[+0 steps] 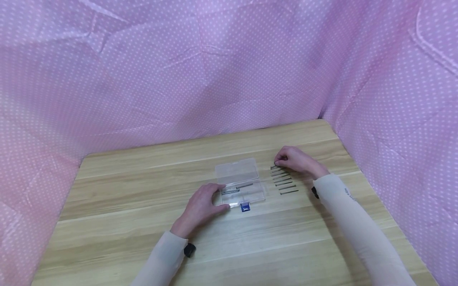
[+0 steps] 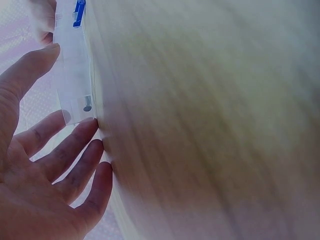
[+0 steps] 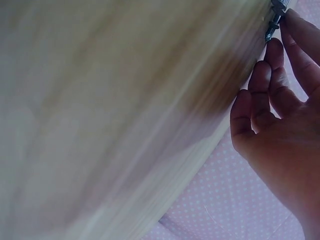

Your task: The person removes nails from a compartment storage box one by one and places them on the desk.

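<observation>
A clear plastic box (image 1: 247,195) lies on the table with its lid (image 1: 236,171) folded back. Inside are a few metal nails (image 1: 244,185). My left hand (image 1: 202,203) holds the box's left end, thumb along the front side and fingers at the back; in the left wrist view, a round nail head (image 2: 87,103) shows through the wall. To the right of the box, several long nails (image 1: 284,183) form a row. At the row's far end, my right hand (image 1: 295,160) pinches a nail (image 3: 272,27) with thumb and fingertips; most of that nail is hidden.
A blue tag (image 1: 245,207) with white lettering sits at the box's front edge. All this lies on a wooden table (image 1: 143,206). Pink dotted cloth (image 1: 179,79) hangs behind the table and along both sides.
</observation>
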Motion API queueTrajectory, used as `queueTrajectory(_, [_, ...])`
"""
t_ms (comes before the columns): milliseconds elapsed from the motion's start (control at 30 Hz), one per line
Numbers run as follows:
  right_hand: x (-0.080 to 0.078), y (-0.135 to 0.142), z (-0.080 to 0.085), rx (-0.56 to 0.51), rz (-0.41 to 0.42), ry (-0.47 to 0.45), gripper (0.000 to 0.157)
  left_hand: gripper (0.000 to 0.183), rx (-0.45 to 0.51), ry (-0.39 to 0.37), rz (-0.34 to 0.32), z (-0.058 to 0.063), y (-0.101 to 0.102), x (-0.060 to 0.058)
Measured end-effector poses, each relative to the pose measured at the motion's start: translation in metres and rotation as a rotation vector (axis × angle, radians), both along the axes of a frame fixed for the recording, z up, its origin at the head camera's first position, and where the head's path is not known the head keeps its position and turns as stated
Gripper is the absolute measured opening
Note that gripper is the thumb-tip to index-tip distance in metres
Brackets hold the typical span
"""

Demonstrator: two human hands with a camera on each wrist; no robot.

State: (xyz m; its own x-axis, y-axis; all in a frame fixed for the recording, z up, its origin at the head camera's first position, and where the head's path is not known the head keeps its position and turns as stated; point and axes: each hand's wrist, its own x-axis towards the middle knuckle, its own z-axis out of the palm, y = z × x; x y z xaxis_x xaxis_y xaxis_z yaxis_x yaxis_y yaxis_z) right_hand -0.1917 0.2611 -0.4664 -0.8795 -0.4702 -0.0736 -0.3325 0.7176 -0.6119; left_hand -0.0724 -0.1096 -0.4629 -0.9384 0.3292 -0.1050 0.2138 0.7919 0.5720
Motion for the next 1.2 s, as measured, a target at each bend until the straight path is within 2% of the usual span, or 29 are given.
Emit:
queueTrajectory(200, [0.001, 0.000, 0.001, -0.006, 0.005, -0.001, 0.010, 0.067, -0.001, 0.003, 0.001, 0.000, 0.000, 0.001])
queueTrajectory(433, [0.005, 0.003, 0.004, -0.027, -0.035, -0.015, 0.016, 0.067, -0.003, -0.005, 0.007, 0.000, 0.000, 0.002])
queueTrajectory(667, [0.017, 0.001, 0.011, -0.094, -0.087, 0.058, 0.016, 0.068, -0.001, -0.015, 0.009, 0.001, 0.001, 0.002])
queueTrajectory(933, [0.036, -0.012, 0.021, -0.146, -0.086, 0.162, 0.013, 0.070, 0.003, -0.019, 0.010, 0.001, 0.000, 0.003])
queueTrajectory(1200, [0.054, -0.029, 0.027, -0.210, -0.058, 0.246, 0.009, 0.068, 0.030, 0.017, -0.017, 0.001, -0.002, 0.003])
